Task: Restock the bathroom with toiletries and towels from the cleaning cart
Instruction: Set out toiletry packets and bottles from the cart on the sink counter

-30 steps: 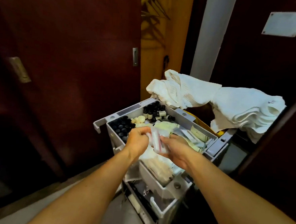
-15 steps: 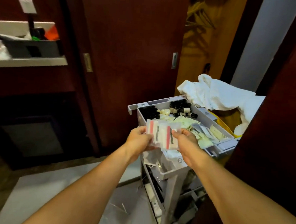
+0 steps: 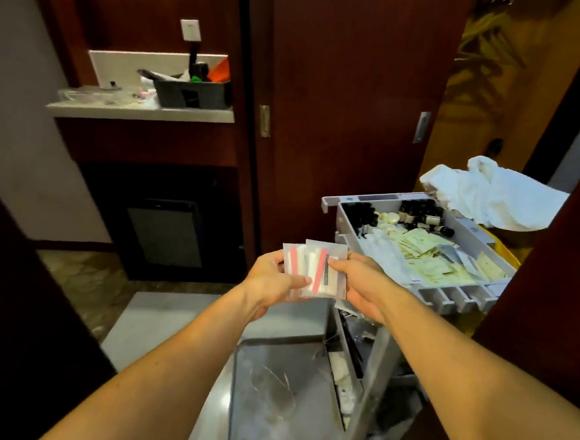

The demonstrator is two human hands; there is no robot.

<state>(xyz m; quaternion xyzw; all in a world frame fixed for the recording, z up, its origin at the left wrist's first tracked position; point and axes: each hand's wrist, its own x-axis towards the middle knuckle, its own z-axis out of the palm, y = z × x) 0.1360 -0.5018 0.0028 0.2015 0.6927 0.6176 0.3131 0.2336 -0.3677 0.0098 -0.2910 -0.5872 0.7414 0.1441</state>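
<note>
room: dark red-brown wood panels and a sliding wooden door (image 3: 342, 96) fill the back, with a pale stone floor (image 3: 158, 317) below.
head view, shelf: a white stone counter (image 3: 141, 110) sits far left and holds a dark grey plastic caddy (image 3: 192, 92) with small things in it.
head view, cart: the grey plastic cleaning cart (image 3: 376, 346) stands on the right, close to the person.
cart tray: the grey plastic top tray (image 3: 348, 224) holds small black-capped bottles (image 3: 419, 213), round cream soaps (image 3: 390, 220) and flat pale yellow paper packets (image 3: 426, 257).
towels: crumpled white fluffy towels (image 3: 489, 196) lie on the far end of the cart, soft and bumpy.
task thing: the small clear plastic packets with pink sticks inside (image 3: 315, 273) are up in the air just left of the tray, between both hands.
left hand: the left hand (image 3: 272, 280) is curled under the packets, thumb pressed on the front.
right hand: the right hand (image 3: 359, 283) pinches the right edge, fingers curled behind.
packets feel: thin, shiny, slippery and flat, so they may slide over each other.
step now: it looks like sorting or counting the packets before taking them to the bathroom.
how to do it well: keep the thumbs firm, fan the packets a little to count them, stack them neat, then carry them in one hand.
watch out: a loose hold could let one slip down into the cart's lower metal bin (image 3: 276, 390).
</note>
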